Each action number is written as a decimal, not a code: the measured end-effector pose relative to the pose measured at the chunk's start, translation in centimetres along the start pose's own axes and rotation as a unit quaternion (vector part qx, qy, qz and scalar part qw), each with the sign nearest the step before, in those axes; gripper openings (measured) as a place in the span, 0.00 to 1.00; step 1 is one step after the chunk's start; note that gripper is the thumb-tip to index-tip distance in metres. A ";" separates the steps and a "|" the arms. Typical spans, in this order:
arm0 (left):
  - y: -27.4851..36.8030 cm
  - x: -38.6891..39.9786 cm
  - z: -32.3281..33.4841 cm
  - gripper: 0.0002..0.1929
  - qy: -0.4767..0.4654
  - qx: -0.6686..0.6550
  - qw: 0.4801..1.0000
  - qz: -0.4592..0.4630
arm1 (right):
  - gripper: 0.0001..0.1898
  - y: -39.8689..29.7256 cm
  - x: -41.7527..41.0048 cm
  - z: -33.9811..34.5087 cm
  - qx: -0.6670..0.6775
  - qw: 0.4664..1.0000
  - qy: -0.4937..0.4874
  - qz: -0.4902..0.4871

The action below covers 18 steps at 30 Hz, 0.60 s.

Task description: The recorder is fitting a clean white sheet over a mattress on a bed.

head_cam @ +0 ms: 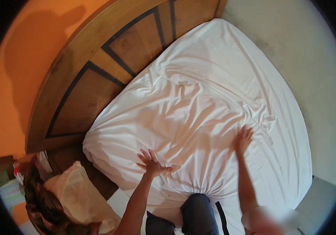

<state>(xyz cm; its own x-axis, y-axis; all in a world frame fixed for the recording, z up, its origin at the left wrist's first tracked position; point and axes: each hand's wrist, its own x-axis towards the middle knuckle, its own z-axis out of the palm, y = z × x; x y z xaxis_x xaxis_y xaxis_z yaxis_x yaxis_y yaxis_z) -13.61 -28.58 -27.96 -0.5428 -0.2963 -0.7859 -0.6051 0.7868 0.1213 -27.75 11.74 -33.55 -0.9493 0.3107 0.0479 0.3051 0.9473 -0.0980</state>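
A white fitted sheet [215,61] covers the mattress in front of me, wrinkled most through the middle. My left hand [151,164] rests on it with fingers spread, left of centre and towards the near side. Farther out to the right, my right hand [243,138] lies on the sheet, fingers a little apart and slightly blurred. Neither hand grips the cloth. My knee in dark trousers [198,213] presses on the near part of the bed, and folds fan out from it.
A wooden headboard [126,44] with dark inlaid strips runs along the left side, before an orange wall [18,73]. A pale wall [297,58] borders the far right. A pale pillow [79,199] and a dark patterned cloth [46,202] lie at lower left. A black strap [222,218] hangs beside my knee.
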 end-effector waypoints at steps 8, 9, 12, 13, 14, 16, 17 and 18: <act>0.2 -0.4 -1.0 0.79 -0.015 0.027 1.000 -0.004 | 0.49 -12.6 -26.9 -7.2 0.060 0.974 -0.210 0.060; 0.2 -0.4 -1.2 0.79 -0.019 0.039 0.999 0.014 | 0.49 -13.0 -27.2 -7.2 0.072 0.979 -0.175 0.070; 0.0 -0.5 -1.1 0.79 -0.004 0.023 1.000 -0.008 | 0.48 -12.0 -26.1 -6.9 0.093 0.969 -0.223 0.046; -0.1 -0.6 -1.0 0.79 -0.009 0.030 1.000 0.001 | 0.48 -11.2 -25.9 -7.0 0.092 0.963 -0.248 0.044; -0.2 -0.7 -1.1 0.79 -0.002 0.030 1.000 0.004 | 0.47 -10.5 -25.9 -7.4 0.111 0.963 -0.243 0.029; -0.2 -0.9 -1.2 0.78 0.013 0.051 0.999 -0.001 | 0.46 -9.5 -27.7 -9.0 0.132 0.966 -0.220 -0.003; -0.2 -1.1 -1.4 0.78 -0.001 0.051 0.999 0.011 | 0.45 -9.5 -28.8 -9.9 0.144 0.967 -0.208 -0.038; -0.2 -1.3 -1.6 0.78 0.006 0.048 0.999 0.011 | 0.44 -9.7 -31.0 -10.9 0.121 0.968 -0.221 -0.008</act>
<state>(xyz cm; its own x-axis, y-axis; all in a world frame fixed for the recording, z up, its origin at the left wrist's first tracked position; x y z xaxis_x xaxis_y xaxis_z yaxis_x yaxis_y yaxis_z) -13.65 -29.23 -26.00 -0.5634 -0.2845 -0.7757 -0.5351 0.8410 0.0802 -0.44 -6.26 -23.20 -0.9099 0.1811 -0.3733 0.3140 0.8887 -0.3341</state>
